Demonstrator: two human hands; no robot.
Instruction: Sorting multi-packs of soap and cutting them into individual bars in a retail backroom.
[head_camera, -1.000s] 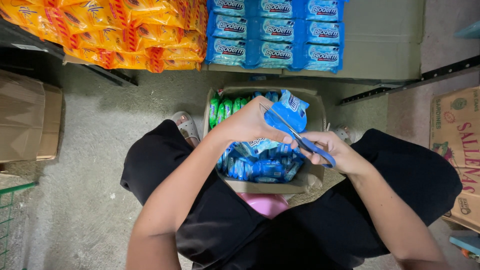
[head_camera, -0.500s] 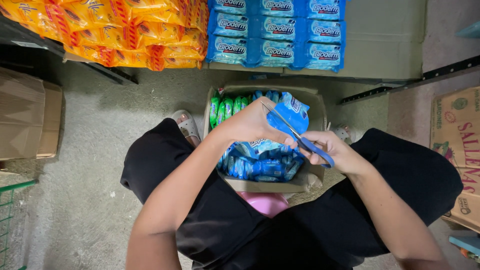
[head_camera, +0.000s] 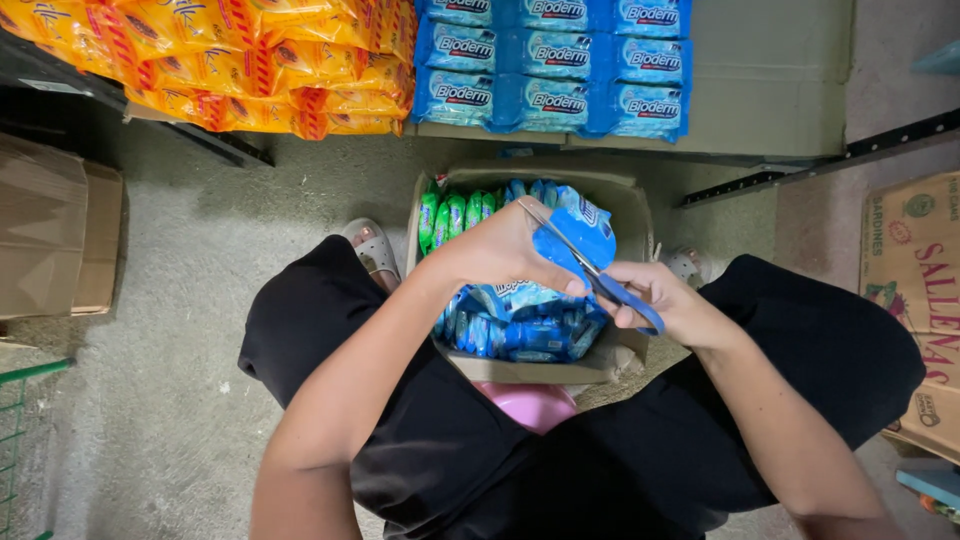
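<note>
Blue-handled scissors cross a blue packet; green packets fill the brown box; orange packs line the shelf.

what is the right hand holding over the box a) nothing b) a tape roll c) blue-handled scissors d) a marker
c: the right hand has its grip on blue-handled scissors, blades lying across the blue pack that the left hand holds above the box.
</note>
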